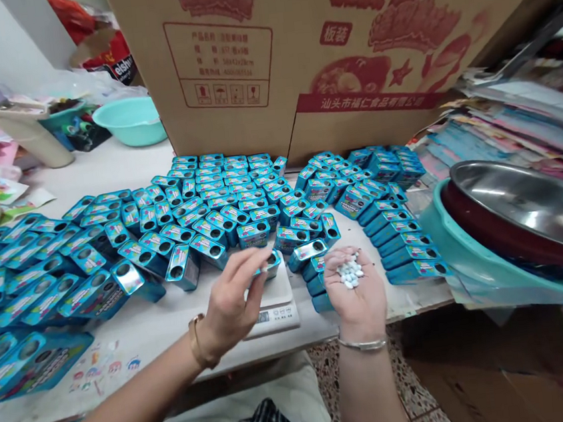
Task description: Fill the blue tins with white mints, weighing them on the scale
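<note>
My right hand point(354, 290) is turned palm up and cupped around a small heap of white and pale blue candies point(350, 273). My left hand point(233, 300) reaches over a blue candy tin point(273, 265) that stands on a white digital kitchen scale point(277, 292). Its fingers and thumb come together at the tin's top, and whatever they pinch is hidden. The scale's small display point(263, 316) is partly covered by this hand. Beside my right hand are stacked blue tins point(314, 271).
Many blue tins with round openings point(207, 229) crowd the white table point(192, 321). A large cardboard box point(277, 70) stands behind them. Turquoise basins point(134, 122) sit at the back left and, with a metal bowl point(527, 205), at the right. An opened carton point(489, 364) is below.
</note>
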Tool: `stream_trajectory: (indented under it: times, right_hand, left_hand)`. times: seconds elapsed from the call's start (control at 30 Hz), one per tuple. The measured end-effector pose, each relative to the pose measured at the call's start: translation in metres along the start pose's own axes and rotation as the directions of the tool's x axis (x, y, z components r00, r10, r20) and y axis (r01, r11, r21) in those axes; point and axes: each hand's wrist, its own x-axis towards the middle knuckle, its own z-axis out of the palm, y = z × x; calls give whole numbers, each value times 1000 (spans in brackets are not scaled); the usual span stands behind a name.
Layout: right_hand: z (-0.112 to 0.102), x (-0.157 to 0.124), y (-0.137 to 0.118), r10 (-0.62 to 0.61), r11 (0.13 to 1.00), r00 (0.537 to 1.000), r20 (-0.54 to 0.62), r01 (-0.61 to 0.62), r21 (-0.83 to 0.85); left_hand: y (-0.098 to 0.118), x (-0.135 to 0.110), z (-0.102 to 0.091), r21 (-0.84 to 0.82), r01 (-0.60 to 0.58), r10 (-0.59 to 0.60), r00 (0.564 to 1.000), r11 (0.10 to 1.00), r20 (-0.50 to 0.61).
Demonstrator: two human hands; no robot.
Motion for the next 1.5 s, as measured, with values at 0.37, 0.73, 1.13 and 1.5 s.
stream_trajectory:
  times: [0.37, 0.73, 1.13, 1.5]
  right_hand:
    - [9, 0, -6, 19, 998, 1000, -17, -18, 56]
    - [3, 4, 2, 69, 997, 997, 41, -70, 27]
    - [24, 13, 46, 48, 984, 999, 11, -45, -174]
    - [28, 14, 78, 128, 984, 984, -126, -141, -107]
  left_hand:
    - [-11, 22, -59, -83, 286, -297, 904, 955, -307]
    - [-33, -16, -71, -36, 380, -377, 896, 924, -234]
    - [-1, 6, -15, 78, 87, -93, 992, 993, 85]
    - [6, 31, 5, 253, 2, -71, 962, 967, 262]
